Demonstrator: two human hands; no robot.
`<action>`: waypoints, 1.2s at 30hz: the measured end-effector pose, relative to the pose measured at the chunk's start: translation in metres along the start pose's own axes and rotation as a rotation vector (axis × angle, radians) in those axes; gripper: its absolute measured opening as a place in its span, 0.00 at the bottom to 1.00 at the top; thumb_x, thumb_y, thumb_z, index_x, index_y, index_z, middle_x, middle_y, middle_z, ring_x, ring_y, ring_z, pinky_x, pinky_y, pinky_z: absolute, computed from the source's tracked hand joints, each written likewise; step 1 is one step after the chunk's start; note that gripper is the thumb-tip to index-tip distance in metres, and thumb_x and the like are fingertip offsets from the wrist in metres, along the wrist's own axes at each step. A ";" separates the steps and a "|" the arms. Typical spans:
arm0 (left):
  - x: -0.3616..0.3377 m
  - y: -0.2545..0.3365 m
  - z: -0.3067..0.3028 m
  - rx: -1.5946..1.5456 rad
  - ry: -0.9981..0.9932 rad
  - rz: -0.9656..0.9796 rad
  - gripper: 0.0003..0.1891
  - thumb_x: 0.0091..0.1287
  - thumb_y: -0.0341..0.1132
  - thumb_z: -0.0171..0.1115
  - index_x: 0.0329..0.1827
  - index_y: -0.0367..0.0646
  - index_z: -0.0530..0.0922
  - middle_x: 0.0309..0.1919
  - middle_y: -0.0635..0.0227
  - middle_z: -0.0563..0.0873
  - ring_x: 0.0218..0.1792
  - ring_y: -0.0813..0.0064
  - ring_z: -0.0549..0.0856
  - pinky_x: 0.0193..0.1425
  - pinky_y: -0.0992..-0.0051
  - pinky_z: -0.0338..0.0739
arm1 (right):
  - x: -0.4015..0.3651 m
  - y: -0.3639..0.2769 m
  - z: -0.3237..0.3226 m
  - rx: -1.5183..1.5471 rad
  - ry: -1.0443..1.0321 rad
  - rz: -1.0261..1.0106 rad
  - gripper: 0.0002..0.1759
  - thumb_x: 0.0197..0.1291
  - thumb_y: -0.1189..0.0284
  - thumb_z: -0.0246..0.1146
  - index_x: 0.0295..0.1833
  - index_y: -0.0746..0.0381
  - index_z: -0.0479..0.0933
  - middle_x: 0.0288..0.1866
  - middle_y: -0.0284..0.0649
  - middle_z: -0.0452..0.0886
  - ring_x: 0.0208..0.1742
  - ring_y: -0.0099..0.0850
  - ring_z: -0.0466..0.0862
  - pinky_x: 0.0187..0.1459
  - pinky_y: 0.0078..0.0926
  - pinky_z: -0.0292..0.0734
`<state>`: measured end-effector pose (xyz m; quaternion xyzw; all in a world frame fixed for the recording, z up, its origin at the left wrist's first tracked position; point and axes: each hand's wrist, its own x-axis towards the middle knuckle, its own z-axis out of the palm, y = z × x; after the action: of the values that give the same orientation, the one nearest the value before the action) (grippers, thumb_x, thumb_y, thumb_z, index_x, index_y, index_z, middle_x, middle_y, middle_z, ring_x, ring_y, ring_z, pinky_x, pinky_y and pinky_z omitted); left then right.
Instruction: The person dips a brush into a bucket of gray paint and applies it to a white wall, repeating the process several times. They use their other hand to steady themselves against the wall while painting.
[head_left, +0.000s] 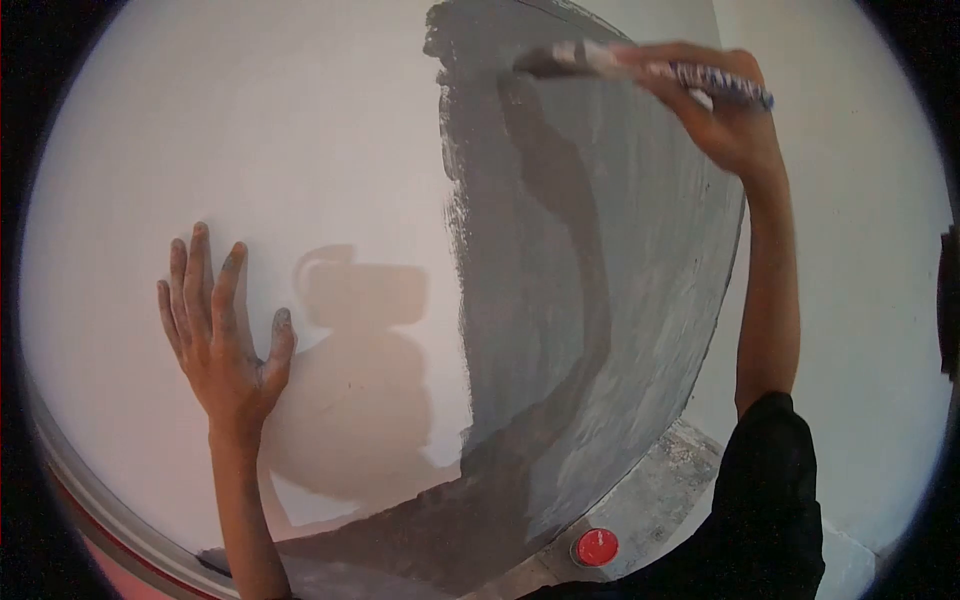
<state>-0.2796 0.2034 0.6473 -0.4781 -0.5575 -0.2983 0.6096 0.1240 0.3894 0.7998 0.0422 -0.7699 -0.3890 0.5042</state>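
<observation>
My right hand (725,100) is closed around a paintbrush (690,78) with a paint-spattered handle. The dark bristles point left and rest at, or close to, the upper part of a grey painted area (530,300); the brush end is slightly blurred. Spread flat on the white wall (250,120), my left hand (222,350) has its fingers apart and holds nothing. Grey smudges show on its fingertips. Between the two hands runs the ragged edge where grey paint meets white.
A small container with a red top (597,547) stands on the floor (660,480), low in view. At the right, a pale adjoining wall (860,300) meets the grey surface. Shadows of my head and arm fall across the wall. A dark object (948,300) shows at the far right edge.
</observation>
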 end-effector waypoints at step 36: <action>-0.002 -0.002 0.004 0.018 0.040 0.006 0.39 0.48 0.36 0.67 0.70 0.64 0.71 0.77 0.68 0.65 0.79 0.61 0.59 0.82 0.48 0.48 | -0.008 0.007 -0.009 0.146 -0.055 0.124 0.09 0.66 0.72 0.65 0.49 0.57 0.87 0.43 0.44 0.89 0.44 0.34 0.89 0.42 0.32 0.86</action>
<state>-0.2836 0.2061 0.6459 -0.4681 -0.5466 -0.3008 0.6258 0.1375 0.3930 0.7995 0.0201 -0.8109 -0.3010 0.5015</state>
